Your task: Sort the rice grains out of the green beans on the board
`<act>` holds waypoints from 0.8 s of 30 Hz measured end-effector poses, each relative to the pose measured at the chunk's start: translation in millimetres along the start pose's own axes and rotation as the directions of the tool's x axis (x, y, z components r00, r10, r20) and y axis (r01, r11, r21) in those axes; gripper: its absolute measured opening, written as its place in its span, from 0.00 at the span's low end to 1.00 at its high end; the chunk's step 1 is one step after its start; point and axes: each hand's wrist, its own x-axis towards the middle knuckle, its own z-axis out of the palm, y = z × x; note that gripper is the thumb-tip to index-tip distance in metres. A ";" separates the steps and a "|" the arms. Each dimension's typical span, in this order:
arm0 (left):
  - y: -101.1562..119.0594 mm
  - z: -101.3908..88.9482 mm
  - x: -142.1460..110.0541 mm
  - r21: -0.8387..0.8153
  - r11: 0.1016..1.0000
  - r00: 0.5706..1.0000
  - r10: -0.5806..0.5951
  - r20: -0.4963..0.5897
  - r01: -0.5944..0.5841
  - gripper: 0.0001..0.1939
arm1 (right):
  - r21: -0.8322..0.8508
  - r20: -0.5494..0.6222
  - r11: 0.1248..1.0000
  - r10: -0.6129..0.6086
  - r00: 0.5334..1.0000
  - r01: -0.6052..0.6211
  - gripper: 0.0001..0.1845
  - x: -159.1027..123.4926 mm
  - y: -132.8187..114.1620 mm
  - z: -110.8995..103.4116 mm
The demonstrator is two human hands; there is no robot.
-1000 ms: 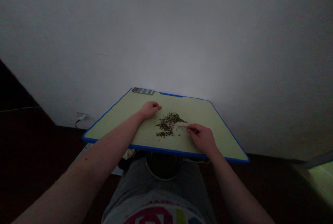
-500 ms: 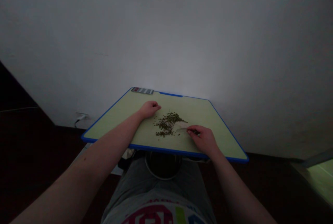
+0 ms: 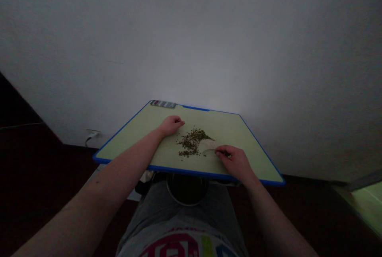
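Observation:
A loose heap of small dark green-brown grains or beans (image 3: 192, 141) lies spread on a pale board (image 3: 250, 157) with a blue rim. My right hand (image 3: 235, 159), to the right of the heap, pinches a thin, curved, see-through piece (image 3: 209, 150) whose kind I cannot make out. Its tip is low over the board, beside a pale bare-looking patch (image 3: 206, 144) at the heap's edge. To the heap's upper left, my left hand (image 3: 172, 125) rests on the board with its fingers curled; what they hold, if anything, is hidden.
A phone with a lit screen (image 3: 163, 104) lies at the board's far left corner. Below the near edge, a dark round bowl or pot (image 3: 188, 189) sits between my legs. A grey wall (image 3: 209, 50) stands behind the board, with a plugged-in cable (image 3: 92, 135) low at left.
My right hand has moved slightly right and toward me, drawing the thin curved piece away from the heap. My left hand has stayed in place.

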 end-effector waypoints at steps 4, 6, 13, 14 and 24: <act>1.0 -0.4 -0.9 -0.007 1.000 1.000 -0.007 0.002 0.007 0.18 | 0.023 -0.010 1.000 -0.006 1.000 0.007 0.09 -7.7 0.7 -3.4; 0.6 -0.2 -1.0 -0.006 1.000 1.000 -0.010 0.002 0.010 0.18 | 0.028 -0.014 0.999 -0.019 1.000 0.019 0.09 -11.1 -0.3 -3.5; -1.2 0.6 0.3 -0.017 1.000 1.000 0.018 -0.001 -0.018 0.18 | 0.005 -0.060 0.999 -0.049 0.997 0.050 0.10 -17.1 -7.1 4.9; -1.3 0.6 0.4 -0.014 1.000 1.000 0.017 -0.001 -0.017 0.18 | -0.004 -0.071 0.998 -0.055 0.996 0.055 0.10 -16.9 -8.2 6.6; -2.2 0.6 0.7 -0.011 1.000 1.000 0.020 -0.007 -0.020 0.18 | -0.028 -0.111 0.999 -0.042 0.993 0.039 0.10 -15.0 -8.6 6.6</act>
